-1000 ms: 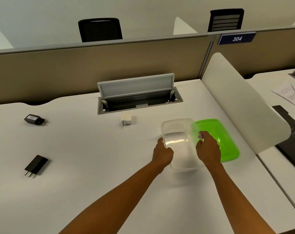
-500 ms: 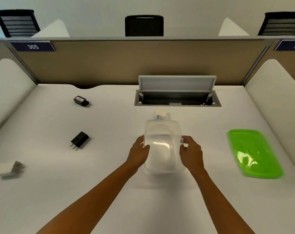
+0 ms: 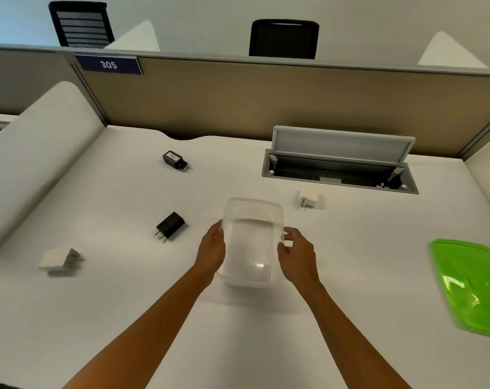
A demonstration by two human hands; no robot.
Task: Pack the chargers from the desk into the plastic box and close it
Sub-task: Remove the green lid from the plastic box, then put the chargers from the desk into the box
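The clear, empty rectangular plastic box (image 3: 251, 242) sits mid-counter (image 3: 350, 276), with the left hand (image 3: 212, 249) and right hand (image 3: 297, 252) curled against its 2 long sides, gripping it. 4 chargers lie outside it: black ones at 9 (image 3: 169, 226) and 11 o'clock (image 3: 175, 160), white ones at 8 (image 3: 59, 259) and 1 o'clock (image 3: 309, 198). The green plastic lid (image 3: 474, 284) lies well apart at 4 o'clock.

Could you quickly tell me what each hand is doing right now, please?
Left hand: closed on the left side of the clear plastic box.
Right hand: fingers curled at the box's right side, touching it.
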